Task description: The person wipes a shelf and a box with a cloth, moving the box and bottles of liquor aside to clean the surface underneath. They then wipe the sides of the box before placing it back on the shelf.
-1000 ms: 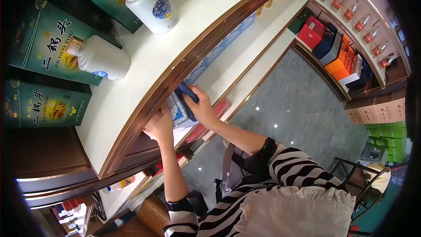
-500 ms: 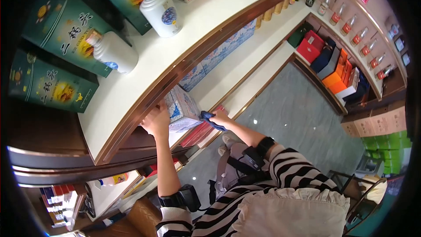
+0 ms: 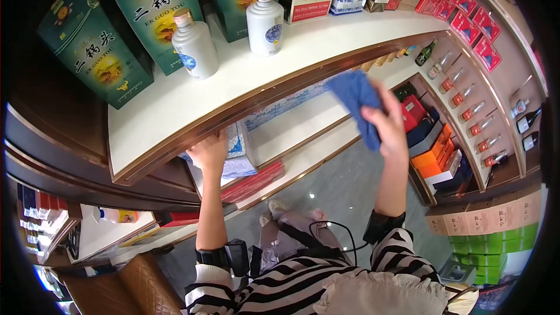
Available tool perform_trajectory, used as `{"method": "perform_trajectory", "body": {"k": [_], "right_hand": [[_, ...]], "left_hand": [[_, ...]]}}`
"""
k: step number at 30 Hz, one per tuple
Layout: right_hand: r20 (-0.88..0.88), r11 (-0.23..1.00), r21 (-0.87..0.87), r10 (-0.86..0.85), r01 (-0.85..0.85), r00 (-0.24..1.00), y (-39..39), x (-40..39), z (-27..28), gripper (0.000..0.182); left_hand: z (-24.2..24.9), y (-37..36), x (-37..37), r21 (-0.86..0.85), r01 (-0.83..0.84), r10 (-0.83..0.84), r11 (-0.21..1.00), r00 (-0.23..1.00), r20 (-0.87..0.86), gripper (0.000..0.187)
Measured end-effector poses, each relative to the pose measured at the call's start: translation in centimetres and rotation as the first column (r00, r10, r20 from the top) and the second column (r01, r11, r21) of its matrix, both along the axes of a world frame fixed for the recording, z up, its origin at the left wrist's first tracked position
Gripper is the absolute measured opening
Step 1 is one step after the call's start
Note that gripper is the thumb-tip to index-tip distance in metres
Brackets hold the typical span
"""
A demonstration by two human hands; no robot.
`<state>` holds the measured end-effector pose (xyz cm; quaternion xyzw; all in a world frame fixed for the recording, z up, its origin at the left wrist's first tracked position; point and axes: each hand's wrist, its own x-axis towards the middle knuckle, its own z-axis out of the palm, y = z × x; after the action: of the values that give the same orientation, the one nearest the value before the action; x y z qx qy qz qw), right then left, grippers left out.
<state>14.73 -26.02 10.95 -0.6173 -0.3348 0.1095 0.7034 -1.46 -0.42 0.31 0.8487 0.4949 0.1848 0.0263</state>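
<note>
My right hand (image 3: 388, 119) is raised in front of the upper shelf, its fingers closed on a folded blue cloth (image 3: 357, 100). Under that shelf's front edge, my left hand (image 3: 208, 150) grips a blue-and-white patterned box (image 3: 240, 160) at its near left side; some fingertips are hidden. The box juts out from a row of similar boxes (image 3: 286, 107) on the lower shelf. Below it lies a flat red box (image 3: 255, 181).
On the upper shelf (image 3: 157, 122) stand two white bottles (image 3: 265, 23) before green boxes (image 3: 154, 9). Small glass bottles (image 3: 461, 94) line the right-hand shelf above coloured boxes (image 3: 434, 151). Cartons (image 3: 490, 216) are stacked at lower right; a brown padded chair (image 3: 125, 280) is at lower left.
My right hand has lifted the blue cloth up and to the right, from beside the patterned box to near the upper shelf's edge. My left hand stays at the box. The view has turned.
</note>
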Motion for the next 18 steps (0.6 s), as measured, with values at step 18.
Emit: {"method": "perform_trajectory", "body": {"k": [18], "right_hand": [[0.809, 0.897, -0.379, 0.201, 0.228, 0.552, 10.9, 11.0, 4.0, 0.035]], "left_hand": [[0.2, 0.4, -0.3, -0.192, -0.016, -0.008, 0.981, 0.992, -0.124, 0.060]]}}
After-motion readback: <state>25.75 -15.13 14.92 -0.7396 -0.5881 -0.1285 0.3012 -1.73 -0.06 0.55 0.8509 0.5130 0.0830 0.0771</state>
